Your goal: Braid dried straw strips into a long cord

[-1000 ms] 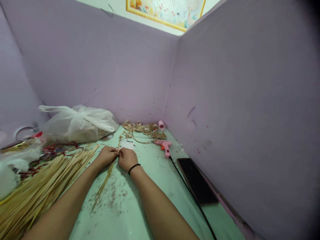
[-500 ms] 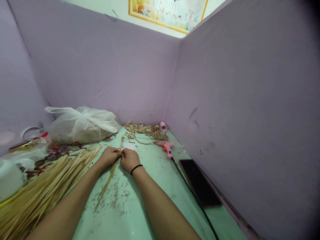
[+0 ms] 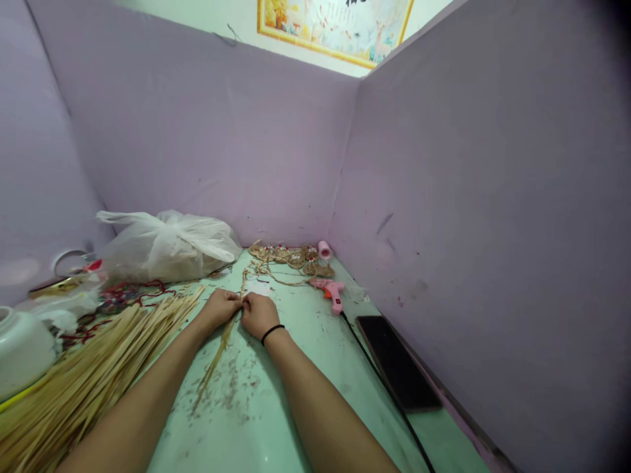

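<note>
My left hand (image 3: pixel 223 309) and my right hand (image 3: pixel 259 314) meet over the middle of the table, both with fingers pinched on a straw braid (image 3: pixel 244 281). The plaited part runs away from me beyond my fingertips. Loose straw ends (image 3: pixel 213 369) trail back toward me below my left hand. A black band circles my right wrist. To the left, by my left forearm, lies a big bundle of dry straw strips (image 3: pixel 113 355). How the strands cross between my fingertips is hidden.
A pink glue gun (image 3: pixel 331 291) with a black cable and a dark phone (image 3: pixel 397 361) lie at the right. Straw ornaments (image 3: pixel 290 256) and a pink roll (image 3: pixel 324 249) sit at the back. A white plastic bag (image 3: pixel 172 246) and white jar (image 3: pixel 24 351) stand left.
The view has shifted slightly, so everything appears a little further right. Both hands keep their pinch on the braid, with only small finger movement.
</note>
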### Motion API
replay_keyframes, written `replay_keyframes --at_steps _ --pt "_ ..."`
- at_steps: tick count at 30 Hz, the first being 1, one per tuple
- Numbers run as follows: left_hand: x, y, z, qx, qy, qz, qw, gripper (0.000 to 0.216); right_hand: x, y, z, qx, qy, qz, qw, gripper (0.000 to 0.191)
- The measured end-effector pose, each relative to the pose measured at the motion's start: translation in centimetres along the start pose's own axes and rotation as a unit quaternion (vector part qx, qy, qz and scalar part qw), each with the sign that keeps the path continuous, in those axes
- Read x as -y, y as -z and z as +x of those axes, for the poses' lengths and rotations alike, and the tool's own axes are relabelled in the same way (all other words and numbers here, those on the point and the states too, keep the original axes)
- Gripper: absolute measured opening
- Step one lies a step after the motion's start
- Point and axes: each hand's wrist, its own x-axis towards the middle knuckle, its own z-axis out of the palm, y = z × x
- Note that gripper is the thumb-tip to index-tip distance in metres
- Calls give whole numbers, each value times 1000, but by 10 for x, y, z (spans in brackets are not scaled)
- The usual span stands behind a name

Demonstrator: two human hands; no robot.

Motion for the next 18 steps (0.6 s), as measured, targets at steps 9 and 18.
replay_keyframes --at_steps 9,18 --pt "-7 0 -4 -1 6 -9 1000 17 1 1 -1 8 -1 -5 1000 25" --pt "-8 -1 -5 -11 5 -8 1000 16 2 4 -2 15 -4 4 1000 23"
